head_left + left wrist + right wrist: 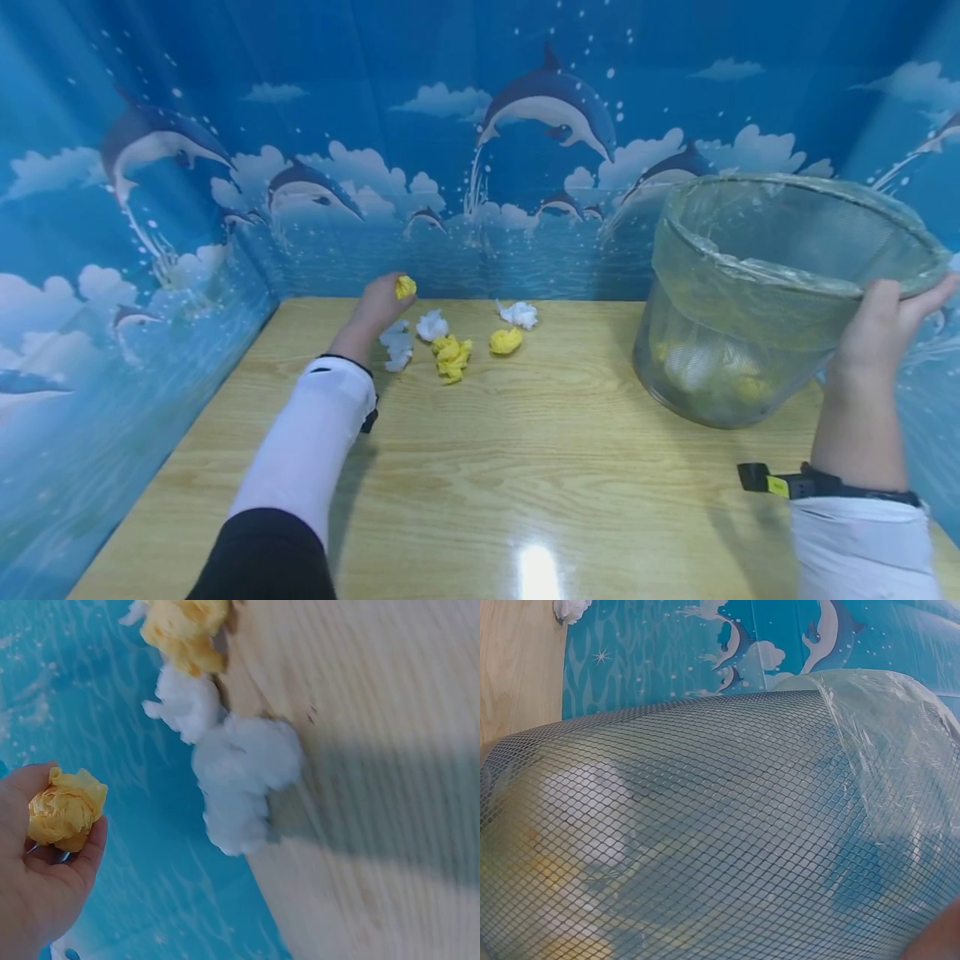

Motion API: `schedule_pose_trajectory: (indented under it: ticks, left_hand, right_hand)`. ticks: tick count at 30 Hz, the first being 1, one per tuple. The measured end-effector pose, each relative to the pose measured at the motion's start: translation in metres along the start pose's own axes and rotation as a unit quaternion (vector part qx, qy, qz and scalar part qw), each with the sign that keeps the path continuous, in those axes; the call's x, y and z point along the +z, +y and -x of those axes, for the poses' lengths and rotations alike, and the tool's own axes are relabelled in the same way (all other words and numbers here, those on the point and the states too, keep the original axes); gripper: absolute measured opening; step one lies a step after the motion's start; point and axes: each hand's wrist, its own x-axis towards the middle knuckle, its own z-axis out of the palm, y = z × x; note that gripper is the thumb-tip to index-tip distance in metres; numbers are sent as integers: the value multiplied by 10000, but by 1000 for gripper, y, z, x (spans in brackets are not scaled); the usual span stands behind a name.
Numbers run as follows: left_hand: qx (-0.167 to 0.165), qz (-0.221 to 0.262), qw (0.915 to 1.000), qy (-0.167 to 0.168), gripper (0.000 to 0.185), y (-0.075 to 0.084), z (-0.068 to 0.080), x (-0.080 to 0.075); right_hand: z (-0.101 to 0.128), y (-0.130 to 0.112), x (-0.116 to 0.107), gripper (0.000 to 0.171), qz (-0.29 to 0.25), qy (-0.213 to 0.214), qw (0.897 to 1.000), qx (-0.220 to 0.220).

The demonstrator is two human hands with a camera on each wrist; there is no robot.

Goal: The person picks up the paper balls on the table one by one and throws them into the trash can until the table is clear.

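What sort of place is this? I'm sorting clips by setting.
Probably a staged recording booth: dolphin-print backdrop walls in a wooden table holding paper balls and a lined mesh bin.

No legible text, labels, brand marks, numbers or signs in any view. Backdrop [480,150]: printed dolphins, clouds and bubbles only, no lettering. Wrist strap [780,483]: a small yellow tag, too small to tell whether it bears writing. Mesh bin [750,333] and its plastic liner: unmarked.
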Motion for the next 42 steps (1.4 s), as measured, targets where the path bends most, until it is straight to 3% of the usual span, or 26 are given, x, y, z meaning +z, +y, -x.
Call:
schedule_pose_trajectory:
  ticks: [10, 17, 27, 42]
  left_hand:
    - [-83, 1047, 9945, -44, 63, 47, -11, 15]
    - [385, 1435, 9889, -6, 60, 89, -8, 30]
    - [918, 2001, 9755, 23, 57, 150, -9, 39]
    - [1710, 1555, 9729, -104, 59, 216, -9, 46]
  right_hand:
    - [0, 3, 0, 68, -1, 5, 10000, 16]
    - [1, 5, 0, 67, 34, -22, 9999, 167]
    - [2, 2, -1, 67, -77, 11, 10000, 9]
    - [1, 0, 1, 66, -10, -15, 10000, 89]
